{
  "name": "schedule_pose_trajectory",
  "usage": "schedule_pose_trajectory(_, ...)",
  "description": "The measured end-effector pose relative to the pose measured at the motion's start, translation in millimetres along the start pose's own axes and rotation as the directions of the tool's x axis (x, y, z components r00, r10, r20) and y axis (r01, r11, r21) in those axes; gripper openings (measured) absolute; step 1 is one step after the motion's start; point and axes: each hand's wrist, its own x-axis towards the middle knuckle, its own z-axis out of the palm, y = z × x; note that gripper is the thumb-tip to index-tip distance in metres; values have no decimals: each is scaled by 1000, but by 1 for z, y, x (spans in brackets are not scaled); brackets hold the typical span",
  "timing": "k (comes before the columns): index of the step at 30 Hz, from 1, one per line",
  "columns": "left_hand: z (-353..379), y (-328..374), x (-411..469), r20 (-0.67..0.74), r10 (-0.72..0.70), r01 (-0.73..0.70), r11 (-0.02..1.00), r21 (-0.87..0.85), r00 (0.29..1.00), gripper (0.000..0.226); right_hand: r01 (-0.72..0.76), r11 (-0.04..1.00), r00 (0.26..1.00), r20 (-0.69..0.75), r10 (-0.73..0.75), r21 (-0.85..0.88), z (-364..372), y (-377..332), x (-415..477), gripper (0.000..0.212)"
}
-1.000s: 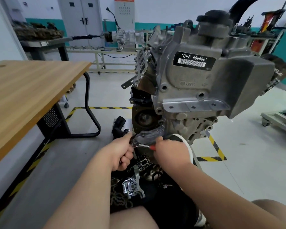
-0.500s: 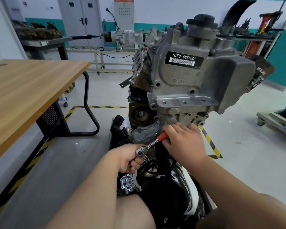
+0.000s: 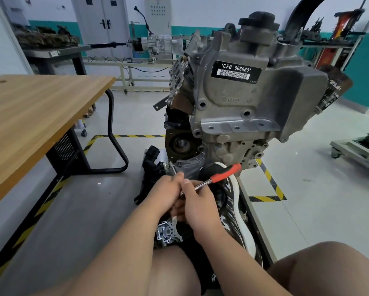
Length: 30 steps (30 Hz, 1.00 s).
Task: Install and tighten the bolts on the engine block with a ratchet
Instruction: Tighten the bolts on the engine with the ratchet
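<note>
Nearest: right hand (image 3: 198, 204) curled round chrome-shafted, red-handled ratchet (image 3: 202, 185) at its head end, handle angled up-right. Left hand (image 3: 167, 194) fingers pinched on thin silver rod (image 3: 173, 168) (bolt or ext., can't tell). Beyond, low on grey cast-metal engine block (image 3: 232, 116): seat square, start threads by hand, no forcing. Prob. best w/ grip moved out to red handle for leverage; short, even strokes.
</note>
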Motion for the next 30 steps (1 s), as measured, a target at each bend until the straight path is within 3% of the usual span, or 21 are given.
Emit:
schedule_pose_trajectory(6,14,-7,15,-45,10,-5,992,126,999,47,43,964,984,-154,-86,-263,1,15,6,21)
schedule_pose_trajectory(12,11,-23,21,-36,86,-76,969,236,996,47,75,899,986,-103,-131,-431,3,28,-1,11)
schedule_pose_trajectory(16,11,-31,19,-31,86,-78,978,192,996,47,28,941,996,-75,-56,-336,2,35,-1,15)
schedule_pose_trajectory(23,13,-33,16,-21,114,-109,977,184,993,43,-180,984,982,-58,179,-4,5,35,0,24)
schedule_pose_trajectory(30,17,-37,15,-69,133,-117,972,203,989,42,-140,990,989,-41,140,26,4,43,0,22)
